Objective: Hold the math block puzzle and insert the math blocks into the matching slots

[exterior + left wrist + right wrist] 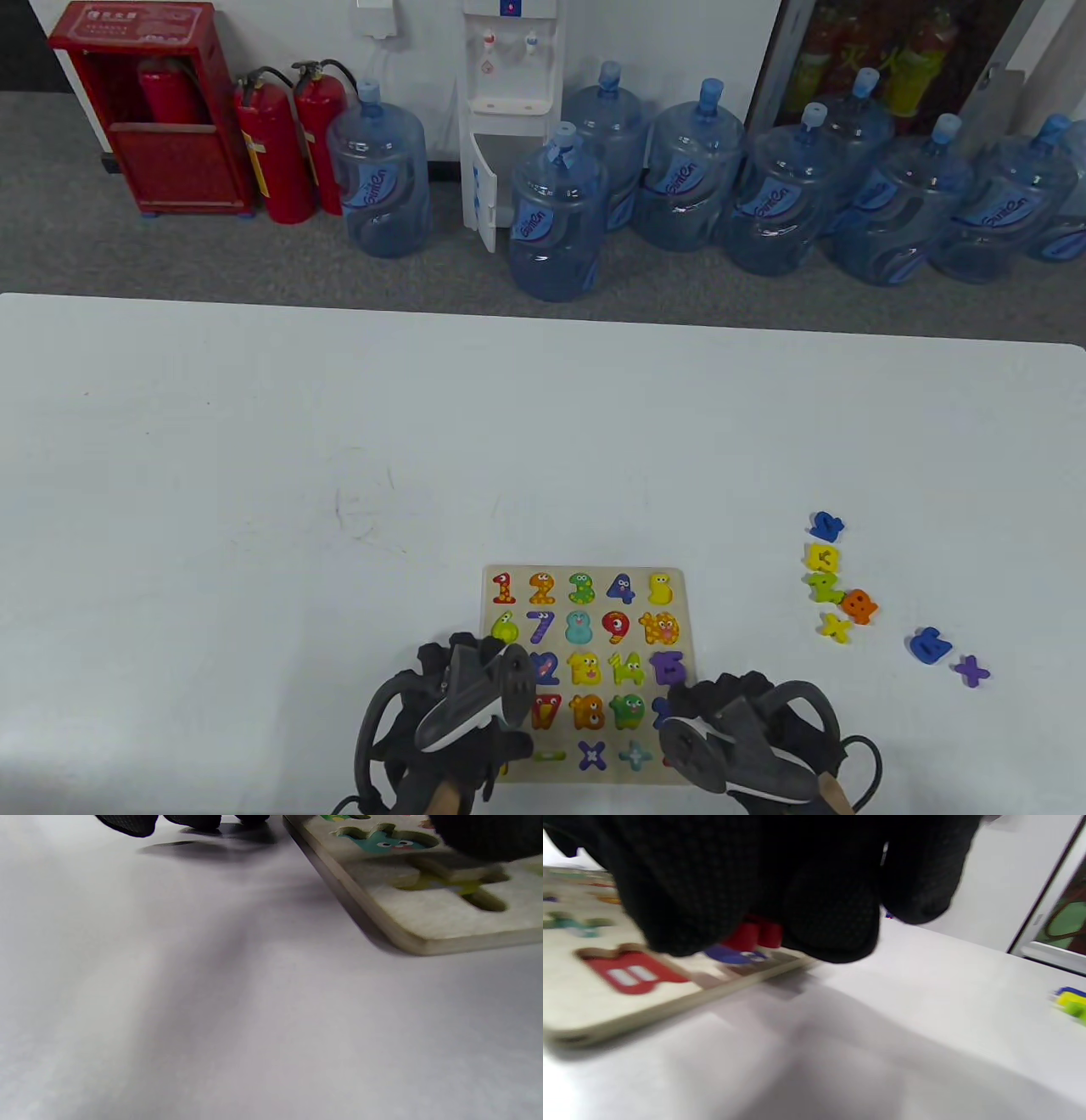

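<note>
On the counter (254, 424) near its front edge: puzzle board (585, 671), left hand (462, 705) resting on its left side, loose blocks (836, 586) well right. Left wrist: fingertips (127, 823) on counter beside board (424, 921). Right wrist: right hand (780, 887) grip clenched around red block (753, 935) over board corner.

I work in an office storeroom. Beyond my white table (339, 407) stand water jugs (382, 182), a dispenser (509, 102) and fire extinguishers (276, 148).

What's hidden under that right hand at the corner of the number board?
Under the right hand a red block pokes out over the puzzle board, above a blue slot picture. The glove covers the block's shape and the grip, so which piece it is cannot be told.
</note>
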Demonstrator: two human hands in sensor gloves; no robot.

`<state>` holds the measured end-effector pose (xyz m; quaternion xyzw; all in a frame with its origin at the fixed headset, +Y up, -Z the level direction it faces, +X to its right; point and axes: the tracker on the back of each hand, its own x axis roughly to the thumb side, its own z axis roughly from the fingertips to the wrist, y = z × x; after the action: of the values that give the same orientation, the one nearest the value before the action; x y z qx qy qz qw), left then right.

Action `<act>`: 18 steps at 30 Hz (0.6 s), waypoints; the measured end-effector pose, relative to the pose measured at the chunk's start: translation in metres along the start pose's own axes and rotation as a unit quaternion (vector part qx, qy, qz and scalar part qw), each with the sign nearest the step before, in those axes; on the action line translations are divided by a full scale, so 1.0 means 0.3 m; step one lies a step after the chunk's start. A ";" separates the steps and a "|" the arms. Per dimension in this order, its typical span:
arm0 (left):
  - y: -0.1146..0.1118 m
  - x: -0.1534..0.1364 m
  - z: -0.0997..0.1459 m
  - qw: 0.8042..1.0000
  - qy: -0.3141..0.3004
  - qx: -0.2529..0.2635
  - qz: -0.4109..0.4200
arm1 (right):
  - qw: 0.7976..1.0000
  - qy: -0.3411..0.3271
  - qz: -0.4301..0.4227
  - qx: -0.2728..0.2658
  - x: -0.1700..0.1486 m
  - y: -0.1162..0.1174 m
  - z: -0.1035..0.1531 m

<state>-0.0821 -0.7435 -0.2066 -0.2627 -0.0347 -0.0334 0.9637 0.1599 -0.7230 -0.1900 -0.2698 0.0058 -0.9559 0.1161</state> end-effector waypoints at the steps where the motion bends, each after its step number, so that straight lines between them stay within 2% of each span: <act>1: 0.000 0.000 0.000 1.000 0.000 0.000 0.000 | 1.000 -0.010 0.000 0.004 0.014 -0.001 0.000; 7: 0.000 0.002 0.001 1.000 0.001 -0.001 -0.001 | 0.999 -0.032 0.005 0.024 0.060 0.010 -0.007; 18: 0.000 0.004 -0.001 1.000 0.000 -0.003 -0.001 | 0.999 -0.035 0.018 0.019 0.070 0.004 -0.005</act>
<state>-0.0810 -0.7437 -0.2067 -0.2660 -0.0344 -0.0342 0.9628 0.1422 -0.7290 -0.1806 -0.3004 -0.0115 -0.9436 0.1388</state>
